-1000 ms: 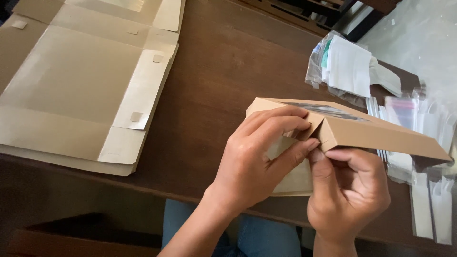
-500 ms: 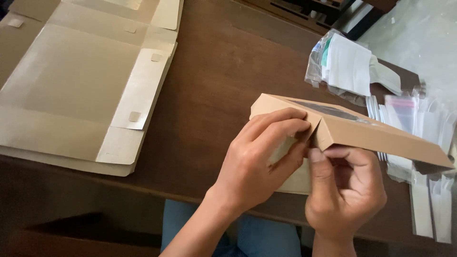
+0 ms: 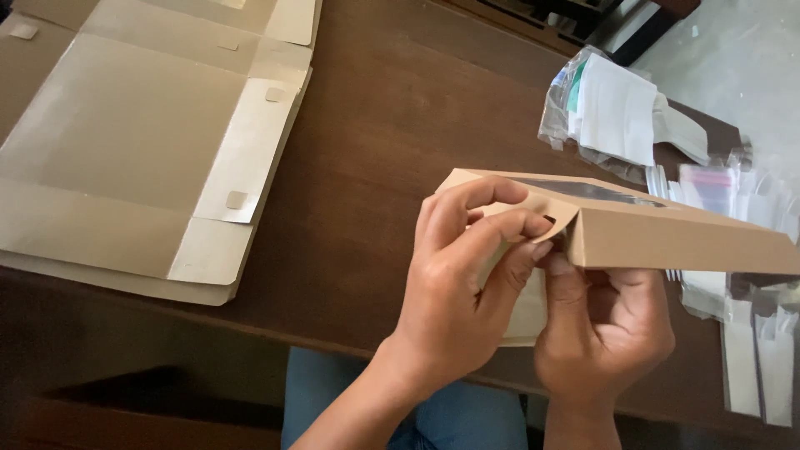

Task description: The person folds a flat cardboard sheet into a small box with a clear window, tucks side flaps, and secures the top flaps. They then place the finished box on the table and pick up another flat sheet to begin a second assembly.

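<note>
1. A person seated at a dark brown wooden table (image 3: pixel 392 125) works on a long, flat kraft cardboard box (image 3: pixel 667 233) with both bare hands, seen from above.
2. The left hand (image 3: pixel 458 283) is curled at the near end of the box. Its fingers are bent over a rounded end flap (image 3: pixel 542 215) and pinch it; the hand is mostly closed, with the thumb hidden behind the fingers.
3. The right hand (image 3: pixel 604 321) sits just right of the left hand and under the box. It is loosely closed, supporting the box from below, with its thumb raised against the corner beside the flap.
4. The box runs away from both hands toward the right, its long axis lying roughly left to right and tilting slightly downward at the far end. A dark window panel shows in its top face. The left hand is the nearer one to the flap; the right hand takes the weight.
5. Well to the left of the left hand lies a stack of flattened cardboard box blanks (image 3: pixel 142 150) with small adhesive tabs.
6. Beyond and to the right of the right hand lie clear plastic bags of white items (image 3: pixel 617 112) and a spread of small clear packets (image 3: pixel 750 333).
</note>
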